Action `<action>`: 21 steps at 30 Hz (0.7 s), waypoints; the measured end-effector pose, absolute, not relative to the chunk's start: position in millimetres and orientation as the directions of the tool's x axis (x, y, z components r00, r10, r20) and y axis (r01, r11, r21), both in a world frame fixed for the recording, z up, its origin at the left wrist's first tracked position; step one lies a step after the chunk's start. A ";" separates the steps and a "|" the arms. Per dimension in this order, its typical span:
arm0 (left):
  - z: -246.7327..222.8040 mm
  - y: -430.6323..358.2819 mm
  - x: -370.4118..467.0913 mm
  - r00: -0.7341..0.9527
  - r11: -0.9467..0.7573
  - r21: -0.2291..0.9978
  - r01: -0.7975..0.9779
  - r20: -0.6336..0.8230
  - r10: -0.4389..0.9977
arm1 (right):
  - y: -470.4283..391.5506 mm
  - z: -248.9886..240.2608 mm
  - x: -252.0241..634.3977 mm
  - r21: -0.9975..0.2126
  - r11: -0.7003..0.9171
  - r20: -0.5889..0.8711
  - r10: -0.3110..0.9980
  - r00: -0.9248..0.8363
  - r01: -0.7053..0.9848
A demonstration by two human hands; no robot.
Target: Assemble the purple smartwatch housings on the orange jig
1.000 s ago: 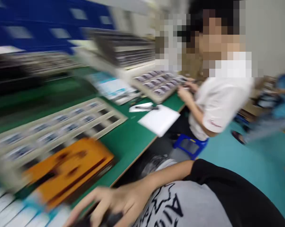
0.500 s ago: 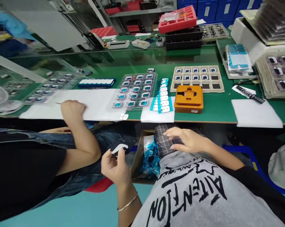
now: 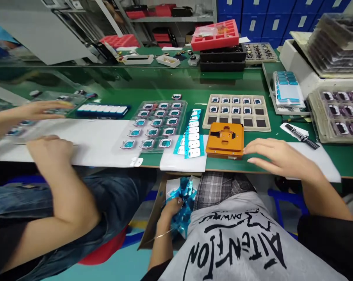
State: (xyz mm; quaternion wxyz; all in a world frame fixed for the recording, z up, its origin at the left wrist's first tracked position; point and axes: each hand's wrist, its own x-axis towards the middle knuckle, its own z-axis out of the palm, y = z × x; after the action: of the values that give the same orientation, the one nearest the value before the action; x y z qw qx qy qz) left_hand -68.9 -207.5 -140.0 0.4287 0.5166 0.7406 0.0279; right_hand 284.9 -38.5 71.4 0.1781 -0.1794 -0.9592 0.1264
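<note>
My left hand (image 3: 171, 209), a thin bangle at its wrist, is lowered into a cardboard box (image 3: 149, 230) beside my lap. It is over crumpled blue film scraps (image 3: 184, 218); its fingers point away and are largely hidden, so I cannot see whether it holds anything. My right hand (image 3: 274, 156) is open above the table edge, fingertips at the right side of an orange fixture (image 3: 225, 138) with a dark insert on top. Left of the fixture, strips of white labels on blue backing (image 3: 194, 134) lie fanned on a white sheet (image 3: 167, 162).
Behind the fixture is a beige tray (image 3: 266, 121) of small framed parts. A clear tray (image 3: 180, 117) of similar parts lies left. A co-worker's hands (image 3: 52, 150) are at the far left. A black marker (image 3: 302, 136) and stacked trays (image 3: 337, 113) are at right.
My left hand has gone from holding up a white piece to down inside the box; the piece no longer shows. My right hand has moved from above my lap to the fixture's right side.
</note>
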 end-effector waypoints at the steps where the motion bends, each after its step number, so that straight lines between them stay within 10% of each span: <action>1: -118.6 -200.2 -73.2 -0.061 0.451 0.499 0.741 -0.618 0.784 | -25.5 79.1 285.9 -0.281 0.904 0.238 0.392 -0.888 0.323; 6: 14.0 -127.9 -88.2 0.440 0.007 0.761 0.649 -0.383 0.813 | 48.1 95.9 263.9 -0.271 0.894 0.073 0.388 -0.919 0.357; 10: 51.8 -8.4 -82.3 0.063 -0.018 0.381 0.924 -0.108 0.992 | 89.1 75.7 229.7 -0.314 0.884 0.107 0.395 -0.912 0.346; 13: 36.4 58.5 -75.7 -0.138 0.172 0.105 0.980 -0.272 0.952 | 95.0 51.0 215.7 -0.299 0.893 0.176 0.399 -0.900 0.337; 21: -6.2 66.1 -78.6 -0.161 0.176 0.055 0.983 -0.209 0.965 | 86.3 22.1 217.0 -0.220 0.946 0.404 0.310 -0.860 0.238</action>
State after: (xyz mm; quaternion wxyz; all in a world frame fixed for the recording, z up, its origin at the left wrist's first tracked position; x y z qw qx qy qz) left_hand -78.6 66.1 -6.2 0.0981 0.6401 0.7606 -0.0467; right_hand 217.0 86.3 22.1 0.2224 -0.1425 -0.9610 0.0814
